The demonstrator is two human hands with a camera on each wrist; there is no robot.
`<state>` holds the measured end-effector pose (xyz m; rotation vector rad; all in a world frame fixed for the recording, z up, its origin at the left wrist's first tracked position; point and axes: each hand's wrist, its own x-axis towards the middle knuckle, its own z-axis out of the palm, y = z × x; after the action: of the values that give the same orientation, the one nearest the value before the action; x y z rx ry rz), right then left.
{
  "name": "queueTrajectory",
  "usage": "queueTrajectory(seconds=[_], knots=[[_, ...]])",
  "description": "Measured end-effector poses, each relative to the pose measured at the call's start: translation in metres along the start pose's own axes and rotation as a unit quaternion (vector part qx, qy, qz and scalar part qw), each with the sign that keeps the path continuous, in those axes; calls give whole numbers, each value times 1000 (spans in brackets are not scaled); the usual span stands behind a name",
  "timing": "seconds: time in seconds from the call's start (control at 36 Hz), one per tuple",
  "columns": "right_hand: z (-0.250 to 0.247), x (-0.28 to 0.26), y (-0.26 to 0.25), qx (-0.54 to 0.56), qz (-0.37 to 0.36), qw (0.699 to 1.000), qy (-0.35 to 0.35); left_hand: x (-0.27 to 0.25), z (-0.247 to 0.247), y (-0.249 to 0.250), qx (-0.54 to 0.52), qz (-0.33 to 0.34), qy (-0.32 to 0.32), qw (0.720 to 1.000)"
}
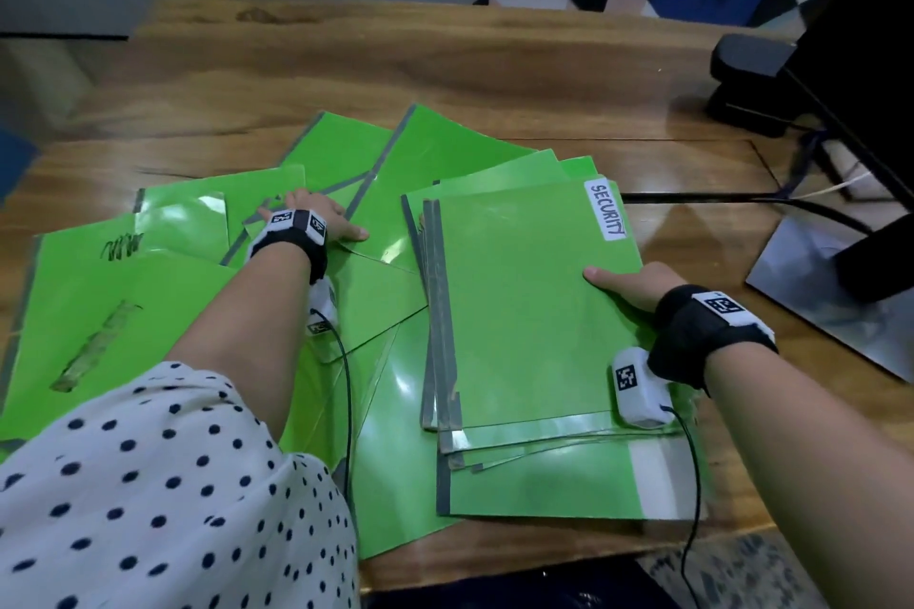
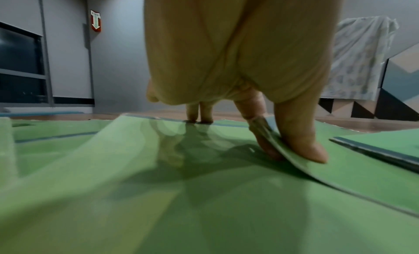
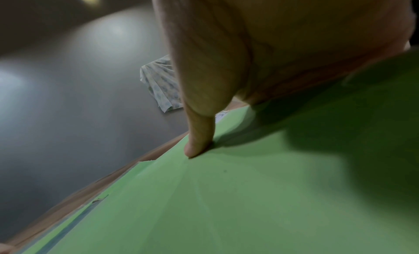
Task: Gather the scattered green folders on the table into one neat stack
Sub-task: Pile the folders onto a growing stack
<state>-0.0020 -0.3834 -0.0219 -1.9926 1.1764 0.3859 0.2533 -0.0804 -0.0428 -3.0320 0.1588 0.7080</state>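
Stack: your gathered pile (image 1: 524, 312), topped by the folder labelled SECURITY (image 1: 607, 213), lay at about 3 o'clock on the desk (image 1: 445, 64). Its lower sheets stuck out unevenly at the near edge, so I judge it was not yet squared.

Right hand: your right hand (image 1: 628, 284) gripped the pile's right edge, thumb (image 3: 199, 137) pressed flat on the top cover. The fingers were hidden below, presumably curled under the edge. That hold likely served to pin the pile so it would not slide while the other hand worked.

Left hand: your left hand (image 1: 321, 218) reached to about 11 o'clock and pinched a loose folder (image 2: 340, 168), thumb on top and a finger beneath its raised edge. Lifting the edge first made sense, since these glossy covers lie flat and give little to grab.

Scattered folders: the remaining green folders (image 1: 148, 302) fanned out from 9 to 12 o'clock, overlapping each other. One ran under the pile's left side.

Progress: roughly half appeared gathered.

Risk: the slick covers could have slipped from a light pinch, and dragging one might have pulled its neighbours along.
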Motion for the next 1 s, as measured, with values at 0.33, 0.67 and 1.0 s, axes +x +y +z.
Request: queueTrajectory(seconds=[0.33, 0.67, 1.0], knots=[[22, -17, 8, -11, 12, 999, -50, -61, -42, 0, -29, -15, 101, 994], [19, -21, 6, -16, 17, 999, -34, -131, -104, -17, -96, -33, 200, 975], [13, -5, 9, -19, 24, 999, -16, -157, -141, -15, -128, 60, 334, 932]])
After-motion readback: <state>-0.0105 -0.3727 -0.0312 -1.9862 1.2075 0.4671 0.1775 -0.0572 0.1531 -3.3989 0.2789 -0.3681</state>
